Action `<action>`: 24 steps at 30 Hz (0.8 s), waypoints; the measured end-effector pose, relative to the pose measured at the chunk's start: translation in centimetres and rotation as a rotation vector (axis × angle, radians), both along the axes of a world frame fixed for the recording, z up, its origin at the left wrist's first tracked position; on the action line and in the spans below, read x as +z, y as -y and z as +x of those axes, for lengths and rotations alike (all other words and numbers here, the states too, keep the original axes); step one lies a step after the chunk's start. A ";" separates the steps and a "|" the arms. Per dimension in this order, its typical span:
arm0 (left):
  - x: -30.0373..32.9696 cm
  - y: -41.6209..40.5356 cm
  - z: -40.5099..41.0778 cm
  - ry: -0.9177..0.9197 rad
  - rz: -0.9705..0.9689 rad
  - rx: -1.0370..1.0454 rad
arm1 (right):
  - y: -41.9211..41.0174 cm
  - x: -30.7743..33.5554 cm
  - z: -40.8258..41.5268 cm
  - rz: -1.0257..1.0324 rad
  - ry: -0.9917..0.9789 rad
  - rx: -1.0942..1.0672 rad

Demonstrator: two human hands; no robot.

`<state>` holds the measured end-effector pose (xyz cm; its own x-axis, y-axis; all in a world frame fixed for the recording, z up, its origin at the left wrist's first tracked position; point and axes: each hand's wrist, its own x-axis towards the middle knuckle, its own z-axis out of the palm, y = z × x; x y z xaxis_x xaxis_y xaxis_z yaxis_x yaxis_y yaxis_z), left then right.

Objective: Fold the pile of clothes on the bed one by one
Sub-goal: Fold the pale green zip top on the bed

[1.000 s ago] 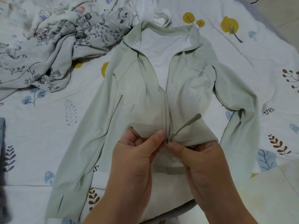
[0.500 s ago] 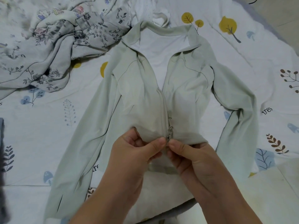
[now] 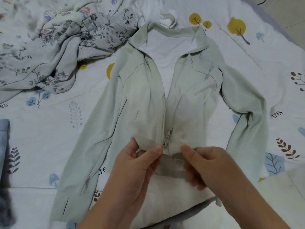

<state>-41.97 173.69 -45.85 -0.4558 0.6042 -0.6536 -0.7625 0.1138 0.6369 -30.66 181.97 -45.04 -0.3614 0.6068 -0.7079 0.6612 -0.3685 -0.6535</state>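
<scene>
A pale green zip-up jacket (image 3: 142, 96) lies face up on the bed, collar far from me, both sleeves spread down its sides. Its front is open above and joined at the bottom, where the zipper slider (image 3: 165, 142) sits near the hem. My left hand (image 3: 138, 164) pinches the hem just left of the zipper. My right hand (image 3: 208, 164) pinches the hem just right of it. The hem is lifted a little off the sheet between my hands.
A crumpled heap of grey floral clothes (image 3: 54, 52) lies at the upper left. A white garment (image 3: 166, 17) lies beyond the collar. A grey-blue fabric piece (image 3: 5, 154) shows at the left edge. The printed sheet (image 3: 41, 133) ends at the floor (image 3: 293, 15) on the right.
The zipper pull, raised to the right a second ago, has dropped flat. My right hand has shifted a little right, away from the slider. The jacket's lower front looks pulled flatter.
</scene>
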 end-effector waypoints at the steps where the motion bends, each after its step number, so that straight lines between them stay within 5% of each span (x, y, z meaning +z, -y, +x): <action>1: 0.0 0.0 -0.2 -0.024 -0.012 0.001 | -0.1 0.0 0.2 0.186 0.044 0.024; 3: 0.1 0.0 -0.3 -0.071 -0.032 -0.028 | -0.2 0.0 -0.1 0.508 -0.008 -0.001; 5: 0.1 0.0 -0.4 -0.099 -0.042 -0.057 | -0.4 -0.4 -1.1 0.590 -0.034 0.188; 8: 0.6 0.0 -0.4 -0.086 0.001 -0.059 | -0.8 -1.2 -2.2 0.517 -0.096 0.366; 18: 1.0 0.0 -0.6 -0.197 -0.043 -0.040 | -1.1 -0.9 -3.0 0.169 -0.275 0.184; 24: 0.7 0.2 -0.6 -0.221 -0.169 -0.030 | -0.4 -0.5 -3.3 0.319 -0.301 0.081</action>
<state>-42.57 173.53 -45.18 -0.5825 0.5099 -0.6329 -0.6016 0.2531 0.7576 -33.98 182.38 -45.49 -0.5782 0.7389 -0.3459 0.4422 -0.0724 -0.8940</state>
